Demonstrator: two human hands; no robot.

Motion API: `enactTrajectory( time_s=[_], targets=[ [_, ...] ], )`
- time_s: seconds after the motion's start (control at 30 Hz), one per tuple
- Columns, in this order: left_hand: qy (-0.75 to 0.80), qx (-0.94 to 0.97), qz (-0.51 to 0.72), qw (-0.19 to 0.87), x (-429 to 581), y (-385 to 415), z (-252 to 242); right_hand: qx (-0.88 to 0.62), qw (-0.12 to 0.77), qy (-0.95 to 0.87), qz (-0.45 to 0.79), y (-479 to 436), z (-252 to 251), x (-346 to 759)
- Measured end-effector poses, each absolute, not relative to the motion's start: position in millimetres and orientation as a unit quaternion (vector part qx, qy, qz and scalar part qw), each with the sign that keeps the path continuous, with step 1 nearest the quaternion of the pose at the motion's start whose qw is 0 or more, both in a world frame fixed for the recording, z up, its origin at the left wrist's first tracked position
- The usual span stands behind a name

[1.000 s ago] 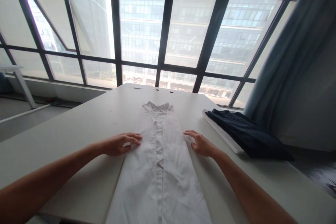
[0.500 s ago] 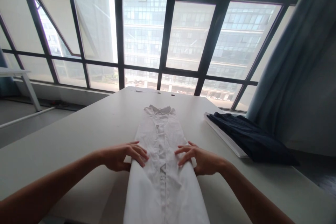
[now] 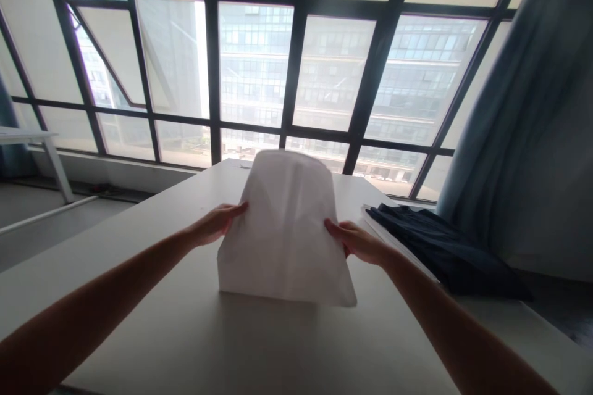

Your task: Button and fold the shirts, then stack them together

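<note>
A white shirt [image 3: 287, 228], folded into a narrow strip, is bent up off the table in front of me, its plain side facing me. My left hand [image 3: 217, 222] pinches its left edge, thumb on the near face and the other fingers mostly hidden behind. On the opposite edge my right hand [image 3: 354, 239] grips the cloth the same way. The shirt's lower edge hangs close to the tabletop; whether it touches I cannot tell. The collar and button front are hidden behind the raised cloth.
The white table [image 3: 152, 259] stretches toward the windows [image 3: 257, 62]. Dark navy folded clothing [image 3: 435, 247] lies on white cloth or paper at the right, near a blue-grey curtain [image 3: 500, 105]. Another white table [image 3: 28, 136] stands at far left.
Both hands, earlier resting on the flat shirt's sides, have gripped it and moved up and forward. The near end is lifted and folded toward the collar, which no longer shows.
</note>
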State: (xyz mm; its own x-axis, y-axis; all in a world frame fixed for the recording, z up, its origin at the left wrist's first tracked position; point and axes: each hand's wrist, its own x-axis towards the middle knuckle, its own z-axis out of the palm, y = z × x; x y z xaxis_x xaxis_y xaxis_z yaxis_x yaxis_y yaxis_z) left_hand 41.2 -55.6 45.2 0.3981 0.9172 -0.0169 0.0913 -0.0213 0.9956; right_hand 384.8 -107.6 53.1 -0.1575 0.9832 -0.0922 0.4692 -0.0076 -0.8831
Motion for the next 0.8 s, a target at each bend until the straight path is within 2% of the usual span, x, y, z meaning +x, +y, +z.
enactTrajectory(
  time_s=[0.1, 0.2, 0.3, 0.5, 0.7, 0.8],
  targets=[
    [0.518, 0.606, 0.248, 0.55, 44, -35, 18, -0.637, 0.23, -0.602, 0.422, -83, 24, 384],
    [0.573, 0.598, 0.179, 0.531, 47, -22, -2, -0.676, 0.215, -0.581, 0.398, -72, -4, 383],
    [0.573, 0.597, 0.203, 0.523, 54, -14, -2, -0.654, 0.256, -0.594, 0.392, -68, -15, 384],
    [0.554, 0.609, 0.33, 0.461, 58, -10, -2, -0.602, 0.352, -0.635, 0.334, -58, -5, 380],
    [0.593, 0.587, 0.317, 0.451, 49, -18, -16, -0.698, 0.271, -0.632, 0.201, -48, -11, 369],
    [0.611, 0.584, 0.279, 0.456, 43, -30, -8, -0.701, 0.26, -0.621, 0.236, -68, -7, 378]
  ],
)
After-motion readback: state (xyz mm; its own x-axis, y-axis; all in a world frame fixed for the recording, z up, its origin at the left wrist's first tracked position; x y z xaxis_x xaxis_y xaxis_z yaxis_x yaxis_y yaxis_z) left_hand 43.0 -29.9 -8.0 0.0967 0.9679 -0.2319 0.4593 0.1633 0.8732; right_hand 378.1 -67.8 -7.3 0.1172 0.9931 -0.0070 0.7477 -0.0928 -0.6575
